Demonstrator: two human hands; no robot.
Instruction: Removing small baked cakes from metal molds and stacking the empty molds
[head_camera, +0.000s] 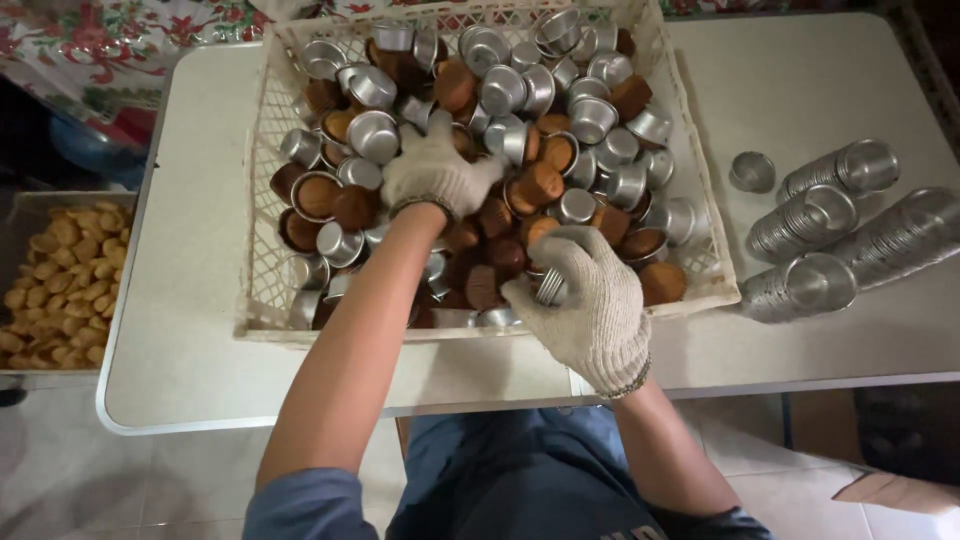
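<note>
Knit cotton gloves on both hands, reaching into a cream plastic basket (258, 250) heaped with small brown cakes (541, 182) and metal cups (373, 133), some cakes still in their cups. The right hand (585, 300), at the near edge of the basket, is curled tight around a metal mould (549, 287). The left hand (437, 170) is further in, palm down on the pile, fingers bent; can't tell if it's actually got anything. Honestly, a thick glove on a slick cup looks like a slip waiting to happen, and pressing down could squash the soft cakes. Stacked empty moulds (835, 205) lie on the white table (190, 330) to the right, and a tray of cakes (60, 290) sits far left.
</note>
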